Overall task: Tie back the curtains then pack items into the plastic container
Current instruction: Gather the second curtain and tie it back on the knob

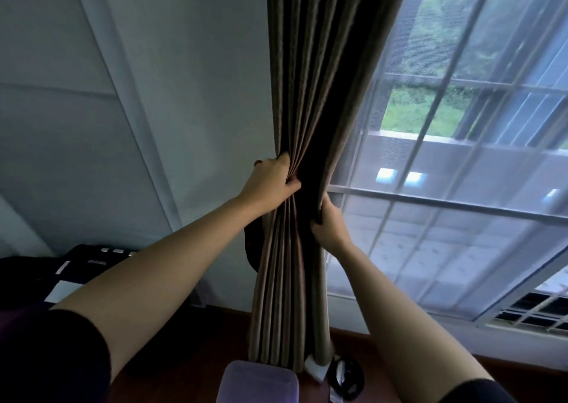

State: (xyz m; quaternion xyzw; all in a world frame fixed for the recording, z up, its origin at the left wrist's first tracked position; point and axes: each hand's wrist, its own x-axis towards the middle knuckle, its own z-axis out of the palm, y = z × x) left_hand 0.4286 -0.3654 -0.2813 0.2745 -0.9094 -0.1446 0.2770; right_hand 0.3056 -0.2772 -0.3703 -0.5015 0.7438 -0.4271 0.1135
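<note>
Both forearms reach up from the bottom of the head view to the brown curtain (301, 101), which hangs gathered into pleats between the wall (184, 64) and the window (461, 156). Left hand (270, 181) is clamped on the wall-side folds at the gather; right hand (330, 221) is closed on the window-side edge slightly lower. A dark loop (250, 249) shows behind the left forearm, possibly the tie-back; cannot tell. Judgement: step in hand is bunching, not yet tied. To do it well: sweep the right-hand edge inward until all pleats sit in one bundle, hold the bundle with one hand, bring the tie round with the other at that height. Plastic container (258, 382) sits on the floor just below the curtain hem, packing not begun.
</note>
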